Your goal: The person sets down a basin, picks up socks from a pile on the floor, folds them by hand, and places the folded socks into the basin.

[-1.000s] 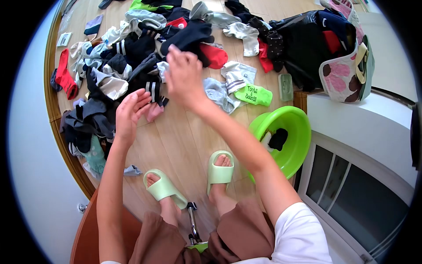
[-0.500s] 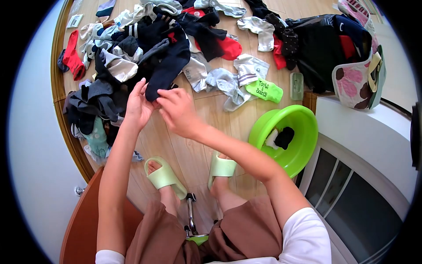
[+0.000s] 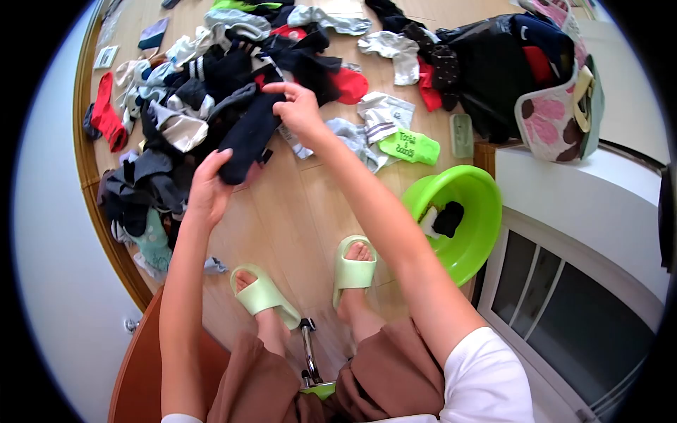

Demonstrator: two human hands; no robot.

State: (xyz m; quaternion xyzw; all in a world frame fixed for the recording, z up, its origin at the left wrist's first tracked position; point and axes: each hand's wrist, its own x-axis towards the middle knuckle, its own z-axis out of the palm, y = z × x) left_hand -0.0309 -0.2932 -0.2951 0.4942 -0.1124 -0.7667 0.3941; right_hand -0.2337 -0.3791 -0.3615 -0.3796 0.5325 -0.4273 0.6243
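Observation:
A dark navy sock (image 3: 248, 141) stretches between my two hands above the floor. My left hand (image 3: 210, 185) pinches its lower end, thumb on top. At the upper end my right hand (image 3: 297, 109) is closed on the sock, index finger extended along its edge. Behind it spreads a heap of mixed socks (image 3: 211, 77) in black, grey, white and red. A bright green sock with lettering (image 3: 410, 146) lies right of my right hand, beside white and grey socks (image 3: 384, 113).
A green basin (image 3: 486, 233) holds a black and a white item. A floral bag (image 3: 553, 116) and a black bag (image 3: 479, 77) lie at the upper right, near a small clear box (image 3: 462, 135). My slippered feet (image 3: 356, 264) rest on the wooden floor. A wooden panel (image 3: 151, 359) stands at left.
My right hand has moved up from the sock's lower end to its upper end. My left hand has lowered slightly, still gripping the lower end. The view has shifted a little.

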